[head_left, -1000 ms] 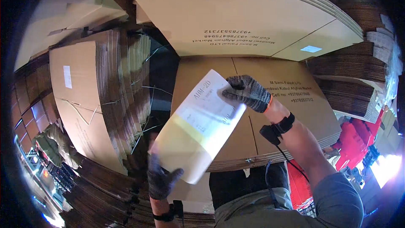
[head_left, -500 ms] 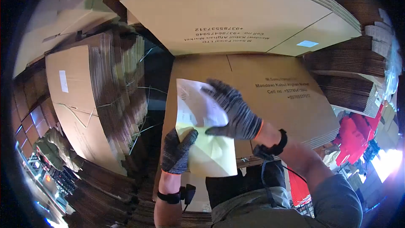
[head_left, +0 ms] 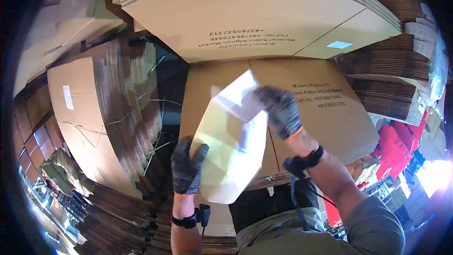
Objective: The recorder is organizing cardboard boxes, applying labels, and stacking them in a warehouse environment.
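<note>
Pale yellow-white sheets of paper (head_left: 226, 156) are tilted and bent in front of me, above a flat stack of brown cardboard cartons (head_left: 325, 127). My left hand (head_left: 186, 165), in a dark grey knit glove, grips their left edge between thumb and fingers. In the same kind of glove, my right hand (head_left: 281, 108) is closed at the upper right edge of the paper, somewhat smeared by motion. A whiter part of the paper stands up near the right fingers. How many sheets there are, I cannot tell.
Beyond the stack, more flattened cartons (head_left: 255, 14) lean up with a small white label on them. Strapped bundles of cardboard (head_left: 80, 118) stand at the left. Folded cardboard (head_left: 382, 94) and red material (head_left: 398, 148) lie at the right.
The paper has swung from nearly flat to a slanted, bent position. My right hand has moved right from the sheet's face to its edge; my left hand has shifted slightly left.
</note>
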{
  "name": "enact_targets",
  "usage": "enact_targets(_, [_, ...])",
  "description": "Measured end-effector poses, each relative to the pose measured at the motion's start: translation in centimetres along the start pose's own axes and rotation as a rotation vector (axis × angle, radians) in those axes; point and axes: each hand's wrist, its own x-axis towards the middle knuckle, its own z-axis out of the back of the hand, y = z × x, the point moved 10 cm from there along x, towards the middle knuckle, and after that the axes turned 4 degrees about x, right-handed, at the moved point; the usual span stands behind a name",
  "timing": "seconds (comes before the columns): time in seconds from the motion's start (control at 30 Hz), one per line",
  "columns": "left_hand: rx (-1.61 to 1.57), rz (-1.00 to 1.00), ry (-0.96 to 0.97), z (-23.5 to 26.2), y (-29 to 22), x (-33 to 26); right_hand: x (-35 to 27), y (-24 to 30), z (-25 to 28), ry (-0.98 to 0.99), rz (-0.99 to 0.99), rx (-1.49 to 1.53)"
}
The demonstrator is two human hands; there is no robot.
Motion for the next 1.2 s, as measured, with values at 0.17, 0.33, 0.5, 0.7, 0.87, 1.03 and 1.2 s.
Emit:
enact_targets(0.17, [0.652, -0.391, -0.494, 2.4, -2.7, -3.2, -0.1, 9.7, 1.8, -0.488, 0.461, -0.469])
enact_targets(0.33, [-0.078, -0.198, 0.098, -4.0, -4.5, -0.6, -5.7, 6.8, -13.1, 0.237, 0.96, -1.164])
enact_targets(0.5, [-0.446, 0.185, -0.122, -3.6, 3.7, -1.9, -8.2, 2.8, -17.0, 0.566, 1.007, -1.145])
enact_targets(0.7, [-0.609, 0.154, -0.114, -3.1, 5.9, -1.5, -3.3, 2.9, -16.7, 0.723, 0.384, -1.362])
enact_targets(0.87, [-0.132, -0.026, 0.097, -3.7, 6.8, -3.7, 2.3, -1.9, -15.0, 0.784, -0.004, -1.26])
enact_targets(1.03, [0.031, 0.14, -0.07, -0.8, 7.0, -4.4, 7.8, -5.0, -8.7, 0.5, -0.146, -1.111])
enact_targets(1.2, [-0.318, 0.596, 0.166, -2.1, 16.0, -12.2, 12.9, -16.7, 6.8, -0.214, -0.204, -0.756])
